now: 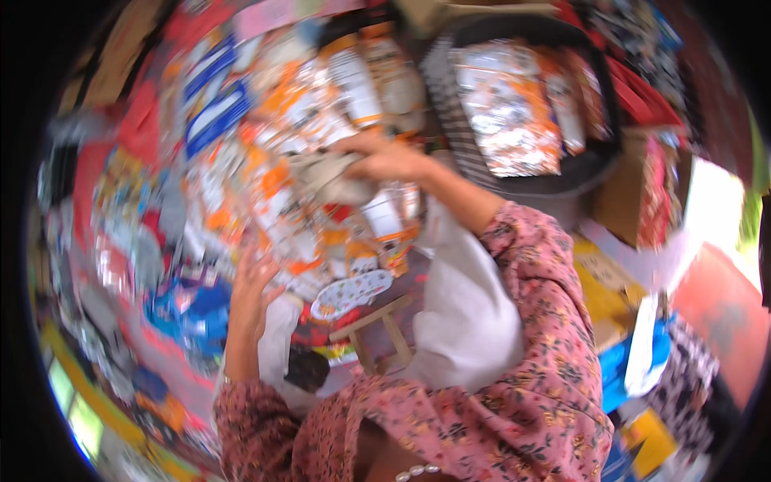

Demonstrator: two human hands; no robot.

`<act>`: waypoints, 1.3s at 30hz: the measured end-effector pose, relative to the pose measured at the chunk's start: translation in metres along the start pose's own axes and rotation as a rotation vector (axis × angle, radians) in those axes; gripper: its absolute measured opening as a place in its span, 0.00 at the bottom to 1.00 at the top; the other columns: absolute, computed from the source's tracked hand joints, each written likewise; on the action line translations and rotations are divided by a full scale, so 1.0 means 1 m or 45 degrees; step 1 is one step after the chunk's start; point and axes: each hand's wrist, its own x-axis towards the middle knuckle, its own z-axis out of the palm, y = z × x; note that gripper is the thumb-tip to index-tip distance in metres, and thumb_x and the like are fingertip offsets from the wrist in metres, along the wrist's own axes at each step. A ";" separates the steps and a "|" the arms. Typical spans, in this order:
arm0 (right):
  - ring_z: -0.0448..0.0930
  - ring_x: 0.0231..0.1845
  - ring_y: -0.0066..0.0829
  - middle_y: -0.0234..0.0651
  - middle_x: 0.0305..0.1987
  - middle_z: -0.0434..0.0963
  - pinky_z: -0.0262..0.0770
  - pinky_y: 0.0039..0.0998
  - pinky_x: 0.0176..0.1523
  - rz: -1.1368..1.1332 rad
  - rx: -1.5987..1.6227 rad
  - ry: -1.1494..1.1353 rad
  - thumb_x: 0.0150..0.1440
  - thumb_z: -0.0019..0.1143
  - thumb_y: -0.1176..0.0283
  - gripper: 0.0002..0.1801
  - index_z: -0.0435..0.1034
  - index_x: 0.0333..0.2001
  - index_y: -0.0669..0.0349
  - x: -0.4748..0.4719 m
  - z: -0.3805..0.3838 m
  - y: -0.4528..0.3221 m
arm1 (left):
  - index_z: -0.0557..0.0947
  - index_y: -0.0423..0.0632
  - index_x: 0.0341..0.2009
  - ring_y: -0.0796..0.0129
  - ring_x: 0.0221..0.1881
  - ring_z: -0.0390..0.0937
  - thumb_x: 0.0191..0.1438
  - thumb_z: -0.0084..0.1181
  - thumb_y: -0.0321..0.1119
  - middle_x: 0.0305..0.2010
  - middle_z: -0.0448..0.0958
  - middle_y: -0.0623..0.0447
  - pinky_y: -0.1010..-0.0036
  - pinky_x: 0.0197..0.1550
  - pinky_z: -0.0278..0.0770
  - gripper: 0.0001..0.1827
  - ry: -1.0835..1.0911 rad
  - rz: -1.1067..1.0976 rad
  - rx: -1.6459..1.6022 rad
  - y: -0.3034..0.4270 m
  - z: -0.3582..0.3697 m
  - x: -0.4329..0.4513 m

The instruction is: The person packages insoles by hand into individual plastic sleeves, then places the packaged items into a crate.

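Note:
My right hand [382, 158] grips a beige cloth [331, 178], blurred by motion, above a heap of orange-and-white plastic packets [283, 223]. Over the left part of that heap is my left hand [253, 280], fingers spread, with nothing seen in it. Whether it touches the packets cannot be told. A pale, patterned sole-shaped piece [352, 294] lies at the near edge of the heap. Blue-and-white packets [217, 117] lie beyond the heap at upper left.
A black tub [611, 141] at upper right holds more orange-and-silver packets [512, 108]. Blue plastic packages [196, 310] lie at left. Near my legs is a small wooden frame [376, 322]. At right stand a cardboard box [620, 187] and a blue container [620, 373].

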 end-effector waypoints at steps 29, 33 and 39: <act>0.76 0.34 0.23 0.39 0.36 0.76 0.71 0.21 0.41 0.054 0.908 0.595 0.48 0.50 0.66 0.22 0.66 0.44 0.72 -0.055 -0.031 -0.036 | 0.49 0.35 0.56 0.41 0.55 0.55 0.32 0.68 0.37 0.55 0.53 0.32 0.62 0.54 0.60 0.52 0.907 0.323 0.945 -0.089 0.058 0.147; 0.77 0.34 0.23 0.38 0.35 0.76 0.72 0.22 0.40 0.131 0.855 0.583 0.49 0.50 0.67 0.20 0.67 0.42 0.71 -0.054 -0.029 -0.027 | 0.58 0.35 0.52 0.45 0.47 0.66 0.31 0.69 0.34 0.47 0.64 0.34 0.65 0.46 0.67 0.44 0.913 0.302 0.791 -0.090 0.045 0.157; 0.77 0.33 0.23 0.37 0.34 0.76 0.73 0.21 0.38 0.167 0.900 0.701 0.50 0.50 0.70 0.18 0.68 0.42 0.70 -0.049 -0.031 -0.019 | 0.73 0.36 0.38 0.55 0.30 0.77 0.34 0.64 0.26 0.31 0.76 0.44 0.67 0.31 0.75 0.22 0.721 0.276 0.393 -0.071 0.021 0.146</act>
